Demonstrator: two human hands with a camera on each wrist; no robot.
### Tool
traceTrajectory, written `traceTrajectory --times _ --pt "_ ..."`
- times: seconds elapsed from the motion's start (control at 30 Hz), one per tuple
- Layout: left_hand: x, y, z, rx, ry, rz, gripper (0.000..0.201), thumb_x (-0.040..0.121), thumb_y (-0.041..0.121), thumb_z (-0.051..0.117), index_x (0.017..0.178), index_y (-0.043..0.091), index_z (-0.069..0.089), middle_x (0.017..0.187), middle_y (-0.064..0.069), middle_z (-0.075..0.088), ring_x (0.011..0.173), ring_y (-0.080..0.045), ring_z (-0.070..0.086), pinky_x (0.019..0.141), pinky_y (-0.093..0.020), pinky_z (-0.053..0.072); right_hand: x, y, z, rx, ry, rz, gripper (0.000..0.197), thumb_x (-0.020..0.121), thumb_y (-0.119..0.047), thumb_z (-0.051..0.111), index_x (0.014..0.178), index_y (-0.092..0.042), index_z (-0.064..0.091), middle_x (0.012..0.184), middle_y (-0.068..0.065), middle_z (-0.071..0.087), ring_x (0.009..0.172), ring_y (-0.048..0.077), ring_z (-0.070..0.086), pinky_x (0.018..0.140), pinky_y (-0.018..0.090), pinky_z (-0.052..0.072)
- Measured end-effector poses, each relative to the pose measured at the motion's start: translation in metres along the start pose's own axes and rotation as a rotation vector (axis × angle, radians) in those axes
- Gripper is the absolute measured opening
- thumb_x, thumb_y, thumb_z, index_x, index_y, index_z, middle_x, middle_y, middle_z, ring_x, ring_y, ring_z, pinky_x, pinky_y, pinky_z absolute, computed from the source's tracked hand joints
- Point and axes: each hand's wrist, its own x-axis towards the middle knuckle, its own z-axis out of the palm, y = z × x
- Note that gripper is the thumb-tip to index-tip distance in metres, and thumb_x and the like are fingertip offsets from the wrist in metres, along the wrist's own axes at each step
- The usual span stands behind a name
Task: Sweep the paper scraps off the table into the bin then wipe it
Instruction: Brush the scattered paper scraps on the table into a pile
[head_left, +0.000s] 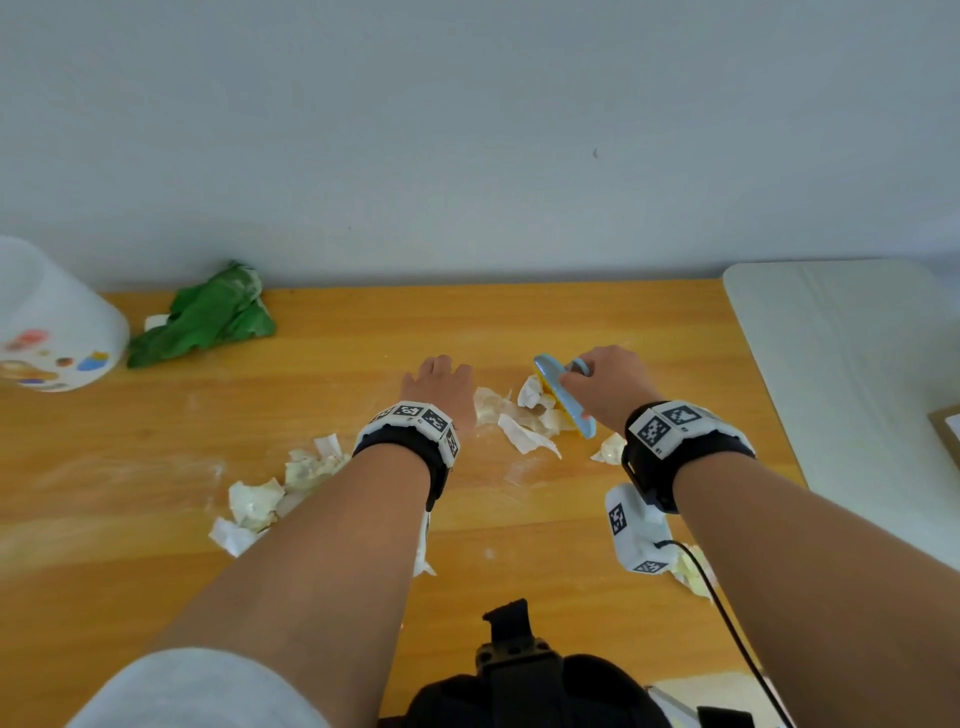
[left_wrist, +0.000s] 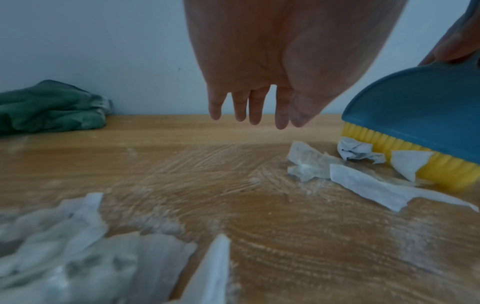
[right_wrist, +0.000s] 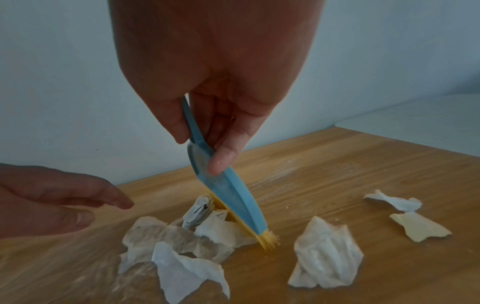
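Gripping a small blue brush (head_left: 566, 397) by its handle, the right hand (head_left: 610, 387) has its fingers and thumb curled round the plastic, with the thumb pressed flat along the back, and holds the brush tilted so the yellow bristles (left_wrist: 405, 158) rest on the wooden table (head_left: 363, 338). The bristles touch a cluster of crumpled paper scraps (head_left: 524, 415) lying between the two hands, one torn strip stretching toward the near edge. The left hand (head_left: 439, 387) hovers palm down just beside that cluster, holding nothing, its fingers (left_wrist: 255, 107) straight and slightly spread above the tabletop. A second heap of scraps (head_left: 270, 493) lies near the left forearm, and a few separate pieces (right_wrist: 324, 255) sit on the other side of the brush, close to the right wrist. A pale, dusty film streaks the wood around the scraps. At the far left, by the wall, lies a bunched green cloth (head_left: 208, 317), and beside it stands a white bin (head_left: 52, 322) with coloured stickers on its side, well apart from the scraps.
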Motion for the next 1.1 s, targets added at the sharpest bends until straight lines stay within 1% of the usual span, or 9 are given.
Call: traceTrajectory --times 0.1,0.2,0.37,0.53,0.67,0.8,0.97,1.03,1.1 --pt "-0.009 -0.015 0.004 0.0 -0.017 -0.009 0.049 0.1 0.018 0.042 0.147 0.014 0.031 0.159 -0.011 0.018 0.148 -0.03 0.014 0.117 -0.051 0.023 -0.005 -0.014 0.011 0.07 -0.037 -0.002 0.031 0.089 -0.025 0.049 0.063 -0.009 0.045 0.062 0.015 0.049 0.058 0.032 0.059 0.046 0.023 0.022" --pt "-0.018 -0.027 0.008 -0.007 -0.037 -0.016 0.051 0.099 0.014 0.041 0.148 0.015 0.029 0.16 -0.011 0.016 0.149 -0.03 0.012 0.117 -0.051 0.023 -0.01 -0.029 0.025 0.118 -0.068 0.0 0.027 0.086 -0.018 0.05 0.06 -0.011 0.046 0.06 0.015 0.054 0.055 0.02 0.041 0.047 0.023 0.023" --pt "-0.032 -0.05 0.012 -0.027 -0.048 -0.023 0.055 0.095 0.013 0.046 0.148 0.015 0.03 0.159 -0.011 0.018 0.147 -0.031 0.016 0.116 -0.049 0.026 -0.019 -0.052 0.042 0.128 -0.058 -0.036 0.031 0.092 -0.019 0.049 0.063 -0.006 0.05 0.064 0.021 0.065 0.054 0.033 0.06 0.052 0.028 0.036" --pt "-0.044 -0.074 0.015 -0.037 -0.039 -0.046 0.055 0.095 0.012 0.045 0.148 0.014 0.029 0.158 -0.011 0.02 0.147 -0.03 0.018 0.115 -0.048 0.027 -0.028 -0.064 0.042 -0.03 0.105 -0.101 0.036 0.096 -0.014 0.045 0.061 -0.009 0.036 0.057 0.007 0.03 0.05 0.021 0.025 0.05 0.027 0.021" --pt "-0.051 -0.088 0.018 -0.03 -0.037 -0.047 0.052 0.097 0.013 0.042 0.148 0.013 0.029 0.157 -0.011 0.021 0.146 -0.031 0.019 0.115 -0.048 0.027 -0.034 -0.072 0.058 -0.228 0.057 -0.062 0.035 0.1 -0.024 0.042 0.067 -0.011 0.041 0.066 0.002 0.04 0.049 0.014 0.036 0.045 0.025 0.026" --pt "-0.054 -0.098 0.023 -0.035 -0.045 -0.038 0.05 0.099 0.016 0.04 0.147 0.015 0.031 0.155 -0.011 0.024 0.145 -0.031 0.021 0.114 -0.049 0.028 -0.041 -0.089 0.077 -0.214 -0.021 -0.084 0.043 0.098 -0.022 0.043 0.058 -0.013 0.034 0.055 0.002 0.037 0.045 0.016 0.033 0.044 0.024 0.025" --pt "-0.055 -0.103 0.023 -0.026 -0.038 -0.011 0.049 0.098 0.014 0.041 0.146 0.014 0.032 0.153 -0.011 0.026 0.143 -0.031 0.024 0.113 -0.048 0.03 -0.047 -0.1 0.085 0.002 -0.111 -0.105 0.035 0.096 -0.022 0.045 0.073 0.003 0.051 0.068 0.019 0.06 0.071 0.046 0.064 0.055 0.03 0.037" --pt "-0.055 -0.101 0.021 -0.02 -0.039 0.004 0.049 0.097 0.016 0.044 0.145 0.014 0.033 0.153 -0.011 0.027 0.142 -0.032 0.025 0.112 -0.048 0.031 -0.048 -0.098 0.085 0.067 -0.099 -0.107 0.038 0.096 -0.021 0.045 0.074 0.008 0.056 0.069 0.028 0.065 0.062 0.041 0.063 0.057 0.031 0.039" --pt "-0.055 -0.097 0.018 -0.008 -0.033 0.019 0.049 0.098 0.018 0.045 0.145 0.014 0.033 0.153 -0.011 0.027 0.142 -0.032 0.025 0.112 -0.048 0.032 -0.05 -0.093 0.08 0.057 -0.025 -0.114 0.037 0.097 -0.021 0.044 0.065 -0.003 0.047 0.063 0.026 0.052 0.055 0.027 0.046 0.056 0.031 0.033"
